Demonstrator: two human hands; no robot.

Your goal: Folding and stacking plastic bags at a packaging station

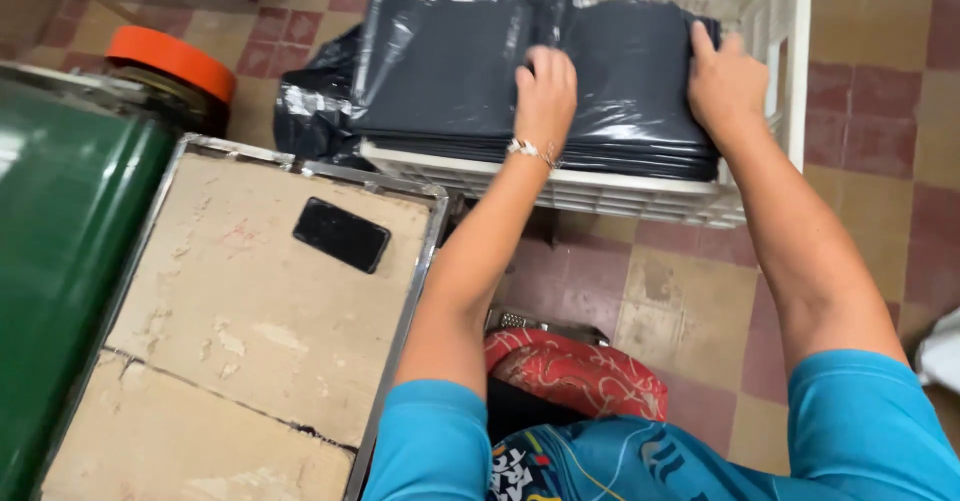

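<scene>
1. My left hand (545,96) lay palm-down on the stack of dark grey plastic bags (620,111), its fingers curled close together with their tips pressed into the seam between two piles. It held nothing; it only pressed on the plastic.
2. A thin bracelet (530,150) sat on that wrist, just above the front rim of the crate.
3. My right hand (725,86) rested on the right end of the same stack, fingers narrow and bent over the far edge of the top bags, thumb pointing up. I could not tell whether the hidden fingertips pinched a bag or only touched it.
4. The bags lay flat in a white slatted plastic crate (600,193) standing on the tiled floor (690,291), with a second pile (440,71) beside the first, its loose plastic spilling over the crate's left side.
5. Nearer to me, to the left, stood a metal-framed table with a worn beige top (250,331), and a black phone (341,234) lay on it.
6. A green drum (60,241) stood against that table, and an orange-lidded jar (172,66) was behind it.
</scene>
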